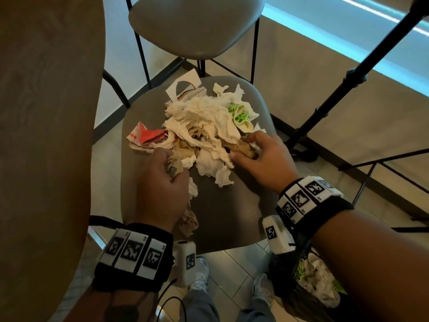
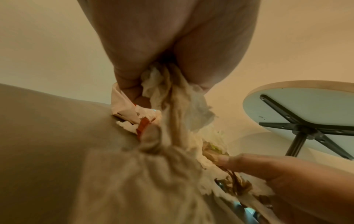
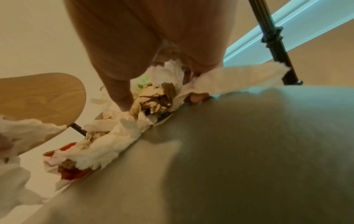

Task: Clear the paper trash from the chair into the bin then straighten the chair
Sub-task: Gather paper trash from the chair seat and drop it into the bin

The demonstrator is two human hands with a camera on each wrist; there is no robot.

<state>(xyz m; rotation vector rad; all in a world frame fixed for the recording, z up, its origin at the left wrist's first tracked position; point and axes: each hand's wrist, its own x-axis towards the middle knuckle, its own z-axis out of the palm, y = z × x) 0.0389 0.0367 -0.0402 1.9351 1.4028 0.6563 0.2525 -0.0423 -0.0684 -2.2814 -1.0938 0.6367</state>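
Left hand clenching brown napkins, right hand gripping crumpled paper pile sprawling beyond fingertips on chair seat

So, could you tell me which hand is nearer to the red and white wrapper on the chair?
Left. The left hand grips paper just beside the red and white wrapper; the right hand is across the pile.

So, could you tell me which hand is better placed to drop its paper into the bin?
Right: the right hand grips crumpled brown paper, and the black-lined bin sits under that forearm.
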